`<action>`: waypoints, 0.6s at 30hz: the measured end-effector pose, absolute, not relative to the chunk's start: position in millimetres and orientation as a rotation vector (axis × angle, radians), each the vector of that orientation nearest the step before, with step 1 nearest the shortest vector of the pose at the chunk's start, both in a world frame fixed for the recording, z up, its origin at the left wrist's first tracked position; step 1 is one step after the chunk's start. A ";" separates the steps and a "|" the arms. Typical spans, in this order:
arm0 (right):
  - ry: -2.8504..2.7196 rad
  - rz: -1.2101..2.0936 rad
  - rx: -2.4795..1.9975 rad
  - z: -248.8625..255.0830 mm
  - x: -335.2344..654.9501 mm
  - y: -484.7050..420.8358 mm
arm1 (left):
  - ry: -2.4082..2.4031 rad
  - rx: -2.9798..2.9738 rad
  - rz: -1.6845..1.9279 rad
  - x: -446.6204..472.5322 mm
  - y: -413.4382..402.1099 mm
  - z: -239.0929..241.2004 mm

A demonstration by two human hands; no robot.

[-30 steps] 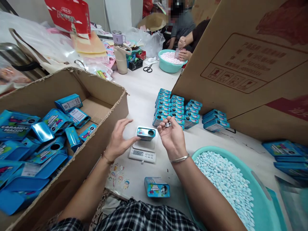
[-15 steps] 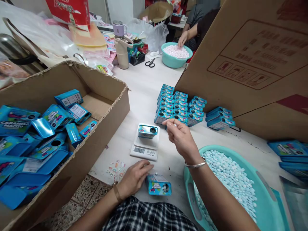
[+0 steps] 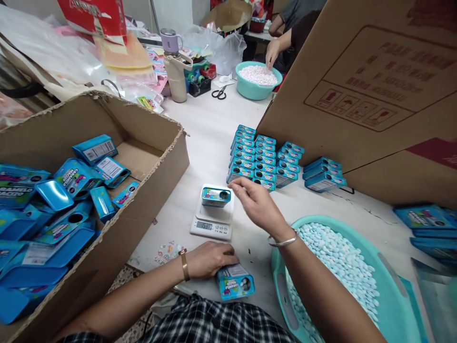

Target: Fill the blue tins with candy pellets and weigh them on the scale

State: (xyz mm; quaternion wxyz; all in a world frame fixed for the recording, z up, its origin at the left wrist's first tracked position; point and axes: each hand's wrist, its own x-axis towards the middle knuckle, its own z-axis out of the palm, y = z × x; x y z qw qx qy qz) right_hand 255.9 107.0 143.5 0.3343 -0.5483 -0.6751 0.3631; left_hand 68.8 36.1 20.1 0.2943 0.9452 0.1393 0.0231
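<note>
A blue printed metal tin [image 3: 213, 195] with a round dark opening in its top stands on a white digital scale [image 3: 211, 229], set back from the near edge of a pale table [image 3: 210, 126]. The likeliest mishap, as I judge it, is at that opening: the fingertips are barely off the tin's right end, so a slight knock could tip it or skew the reading, and a dropped sweet could miss the hole and roll across the tabletop. The scale's digits are too blurred to read surely.

The right hand [image 3: 257, 205] points inward from the right, thumb and fingertips drawn together just beside the opening; whether a sweet is pinched there cannot be made out. The left hand [image 3: 211, 259] lies low near the table's near edge, palm down, fingers curled. Its fingertips meet the far side of a second blue printed tin [image 3: 233, 287], with sweets showing in its opening; whether they grip anything is hidden.

Toward the table's right side sits a wide teal plastic basin [image 3: 387, 288] of pale blue and white sweets [image 3: 342, 257], under the right forearm. To the left is an open brown cardboard box [image 3: 153, 190] heaped with tins. Beyond the scale, more tins stand in close rows [image 3: 264, 157].
</note>
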 end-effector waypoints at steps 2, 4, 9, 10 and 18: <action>-1.571 0.991 -1.406 145.5 271.8 99.3 | 0.349 2.559 0.029 73.7 35.1 17.9; -1.356 1.094 -1.403 147.3 288.8 86.7 | 0.339 2.597 0.006 78.5 34.1 15.2; -0.912 1.246 -1.370 146.5 320.3 42.4 | 0.356 2.644 0.016 86.3 30.3 6.0; -0.865 1.236 -1.378 146.0 324.9 32.6 | 0.367 2.646 0.023 86.0 28.9 4.8; -0.533 1.022 -1.556 144.6 372.3 -53.0 | 0.831 2.367 0.882 43.7 17.7 39.2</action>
